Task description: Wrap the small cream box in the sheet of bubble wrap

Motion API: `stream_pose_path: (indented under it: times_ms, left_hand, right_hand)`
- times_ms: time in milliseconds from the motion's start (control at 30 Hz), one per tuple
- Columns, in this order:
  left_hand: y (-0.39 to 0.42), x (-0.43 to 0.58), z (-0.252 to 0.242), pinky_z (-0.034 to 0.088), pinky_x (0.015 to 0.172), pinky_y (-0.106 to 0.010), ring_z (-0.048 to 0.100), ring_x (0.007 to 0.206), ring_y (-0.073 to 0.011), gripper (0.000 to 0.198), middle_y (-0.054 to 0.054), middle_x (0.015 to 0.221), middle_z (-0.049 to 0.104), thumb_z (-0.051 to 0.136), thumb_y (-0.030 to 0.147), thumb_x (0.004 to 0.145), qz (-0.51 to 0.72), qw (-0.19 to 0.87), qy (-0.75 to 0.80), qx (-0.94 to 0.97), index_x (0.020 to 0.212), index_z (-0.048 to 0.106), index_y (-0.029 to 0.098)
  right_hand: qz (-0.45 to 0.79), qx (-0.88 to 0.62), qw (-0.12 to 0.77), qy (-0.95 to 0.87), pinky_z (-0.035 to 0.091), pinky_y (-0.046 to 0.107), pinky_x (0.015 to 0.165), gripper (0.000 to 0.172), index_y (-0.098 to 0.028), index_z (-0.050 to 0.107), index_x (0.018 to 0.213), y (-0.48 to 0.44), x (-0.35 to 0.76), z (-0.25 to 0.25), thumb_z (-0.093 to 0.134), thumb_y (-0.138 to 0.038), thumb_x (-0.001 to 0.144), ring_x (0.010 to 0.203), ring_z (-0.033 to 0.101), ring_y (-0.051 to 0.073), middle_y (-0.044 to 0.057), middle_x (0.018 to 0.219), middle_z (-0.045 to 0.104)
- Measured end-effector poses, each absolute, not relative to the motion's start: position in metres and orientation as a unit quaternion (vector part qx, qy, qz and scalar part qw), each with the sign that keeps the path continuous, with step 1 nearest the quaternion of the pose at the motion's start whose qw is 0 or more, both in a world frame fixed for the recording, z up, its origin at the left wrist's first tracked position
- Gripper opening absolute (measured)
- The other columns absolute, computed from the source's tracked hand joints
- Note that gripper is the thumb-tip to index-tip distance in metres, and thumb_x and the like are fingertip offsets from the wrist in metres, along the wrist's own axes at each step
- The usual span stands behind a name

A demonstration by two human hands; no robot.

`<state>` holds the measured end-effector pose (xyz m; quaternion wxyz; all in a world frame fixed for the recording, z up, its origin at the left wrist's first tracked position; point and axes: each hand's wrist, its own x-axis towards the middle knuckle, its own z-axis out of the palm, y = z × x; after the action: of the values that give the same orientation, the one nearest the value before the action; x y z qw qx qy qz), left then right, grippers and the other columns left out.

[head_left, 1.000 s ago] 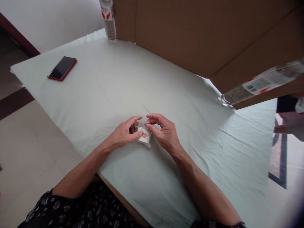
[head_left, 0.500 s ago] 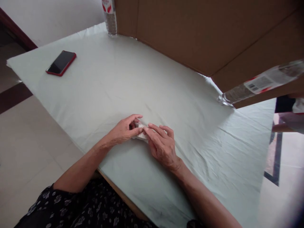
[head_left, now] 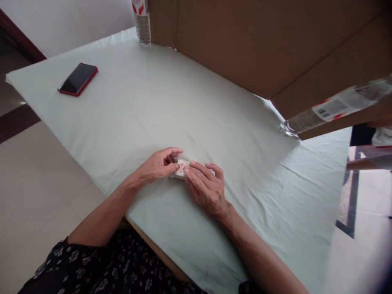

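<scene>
A small white packet with red print [head_left: 181, 168] lies low over the cloth near the table's front edge, partly covered by my fingers. My left hand [head_left: 159, 165] holds its left end, with the thumb on top and the fingers curled behind. From the right, my right hand [head_left: 208, 183] rests its fingertips on the packet's upper face and grips that end. The packet's underside and right end are hidden, so its exact kind cannot be made out.
A pale green cloth [head_left: 122, 122] covers the table. A red-cased phone [head_left: 78, 79] lies at the far left. Brown cardboard [head_left: 229, 45] stands at the back, with a plastic bottle [head_left: 143, 28] at its left corner and another bottle [head_left: 330, 108] at right. Part of another person [head_left: 367, 141] shows far right.
My thumb and fingers have drawn slightly apart over the packet, so its red print now shows. Both hands stay in nearly the same place. The view has shifted slightly.
</scene>
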<state>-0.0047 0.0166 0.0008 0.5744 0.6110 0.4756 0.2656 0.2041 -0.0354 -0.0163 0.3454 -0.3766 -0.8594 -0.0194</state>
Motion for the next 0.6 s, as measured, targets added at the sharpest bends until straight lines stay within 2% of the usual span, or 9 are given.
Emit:
stream_pose_path:
  times_ms: [200,300,433,600]
  left_hand:
    - [0.016,-0.0065,-0.0026,0.047,0.069,-0.027,0.056,0.078,-0.0146,0.048,-0.005,0.093,0.064,0.064,0.03,0.083,0.266,0.568,0.475,0.618,0.129,0.062,0.016]
    - [0.0158,-0.0067,-0.0027,0.047,0.069,-0.027,0.057,0.077,-0.0143,0.048,-0.005,0.094,0.064,0.064,0.029,0.083,0.267,0.564,0.475,0.621,0.129,0.063,0.016]
    - [0.0156,-0.0051,0.0011,0.047,0.07,-0.027,0.057,0.078,-0.0144,0.05,-0.007,0.1,0.066,0.063,0.028,0.081,0.268,0.568,0.477,0.614,0.128,0.062,0.014]
    - [0.015,-0.005,0.0035,0.048,0.07,-0.028,0.057,0.079,-0.015,0.052,-0.009,0.104,0.067,0.063,0.028,0.079,0.263,0.569,0.485,0.61,0.129,0.062,0.014]
  right_hand:
    - [0.026,-0.371,0.395,-0.84,0.041,0.043,0.102,0.054,-0.031,0.051,0.139,-0.0354,0.206,-0.0154,0.06,-0.009,0.09,0.118,0.069,0.023,0.002,0.108,0.079]
    - [0.06,-0.414,0.427,-0.801,0.044,0.045,0.097,0.05,-0.03,0.053,0.138,-0.034,0.2076,-0.0142,0.059,-0.014,0.09,0.115,0.069,0.026,0.005,0.109,0.078]
    - [0.09,-0.463,0.423,-0.774,0.047,0.049,0.096,0.04,-0.028,0.056,0.131,-0.0318,0.2101,-0.0169,0.058,-0.023,0.091,0.113,0.068,0.03,0.008,0.112,0.075]
    - [0.109,-0.474,0.429,-0.762,0.047,0.05,0.1,0.045,-0.028,0.052,0.135,-0.0308,0.2115,-0.0213,0.061,-0.029,0.091,0.118,0.064,0.03,0.01,0.121,0.071]
